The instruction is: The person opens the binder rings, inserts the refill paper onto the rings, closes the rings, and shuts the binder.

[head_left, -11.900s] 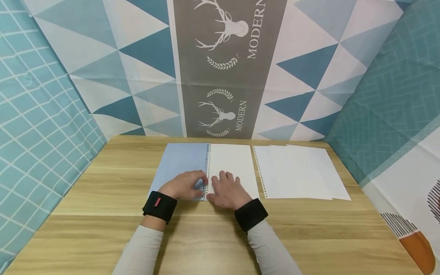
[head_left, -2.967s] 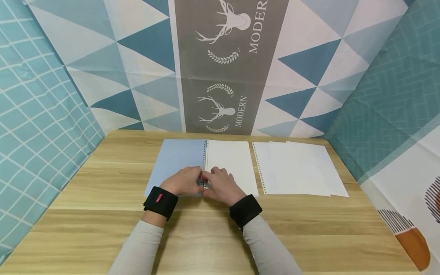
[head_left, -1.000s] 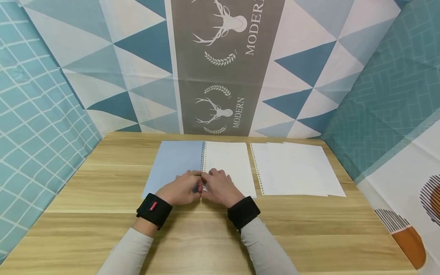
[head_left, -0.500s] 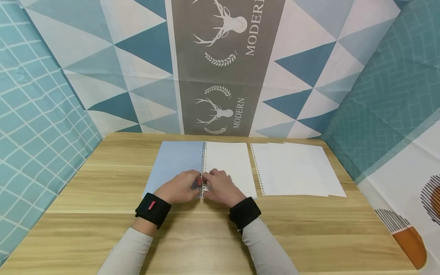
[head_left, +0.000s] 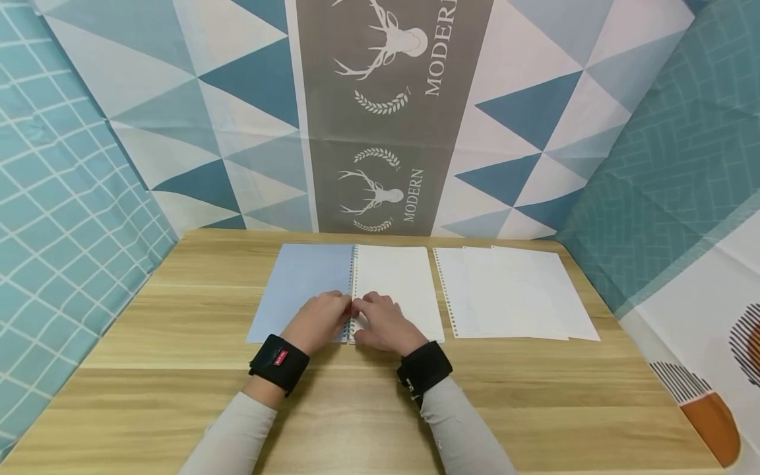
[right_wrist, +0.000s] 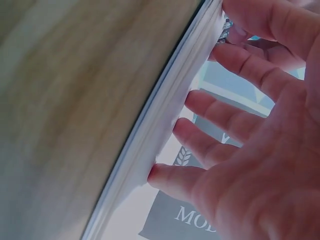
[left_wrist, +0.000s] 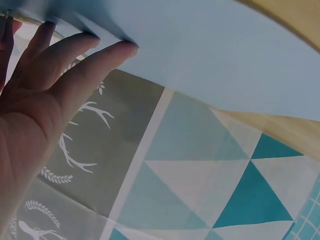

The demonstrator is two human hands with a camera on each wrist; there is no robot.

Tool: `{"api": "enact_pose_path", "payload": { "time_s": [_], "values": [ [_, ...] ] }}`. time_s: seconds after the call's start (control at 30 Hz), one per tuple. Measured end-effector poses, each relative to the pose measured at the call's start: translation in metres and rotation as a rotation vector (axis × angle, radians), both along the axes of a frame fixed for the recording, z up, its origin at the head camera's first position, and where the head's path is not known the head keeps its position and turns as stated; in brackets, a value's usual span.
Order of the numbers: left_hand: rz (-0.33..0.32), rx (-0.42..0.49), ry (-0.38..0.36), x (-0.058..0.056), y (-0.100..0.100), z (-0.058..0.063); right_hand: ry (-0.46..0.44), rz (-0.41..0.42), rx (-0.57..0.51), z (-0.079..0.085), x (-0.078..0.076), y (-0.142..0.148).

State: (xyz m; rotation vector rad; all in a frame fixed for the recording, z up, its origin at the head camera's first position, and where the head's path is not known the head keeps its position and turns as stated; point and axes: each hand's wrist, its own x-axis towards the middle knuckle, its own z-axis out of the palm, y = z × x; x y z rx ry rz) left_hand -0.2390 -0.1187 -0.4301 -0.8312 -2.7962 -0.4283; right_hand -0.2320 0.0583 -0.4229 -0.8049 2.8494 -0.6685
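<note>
Head view has the spread notebook [head_left: 305, 274] flat near the table's [head_left: 196, 303] far edge, the right hand [head_left: 387, 324] resting uncurled fingers on its white page [head_left: 398, 272], apparently to steady it, while the left hand [head_left: 319, 322] is at the spiral binding [head_left: 353, 272], pinching or not, I cannot tell.

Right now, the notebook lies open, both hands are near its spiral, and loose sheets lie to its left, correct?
No, the loose sheets lie to the right of the notebook, as the head view shows. It does lie open, with the left hand and right hand near its spiral.
</note>
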Motion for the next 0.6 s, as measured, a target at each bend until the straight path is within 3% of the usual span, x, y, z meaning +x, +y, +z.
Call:
{"api": "enact_pose_path", "payload": {
  "time_s": [0.3,0.6],
  "values": [
    [0.0,-0.074,0.063,0.0026,-0.0001,-0.0033,-0.005,-0.004,0.023,0.0037,0.0015,-0.0031],
    [-0.012,-0.059,-0.009,0.0012,-0.0042,-0.0017,0.002,-0.002,0.039,0.0025,0.0027,-0.0025]
  ]
}}
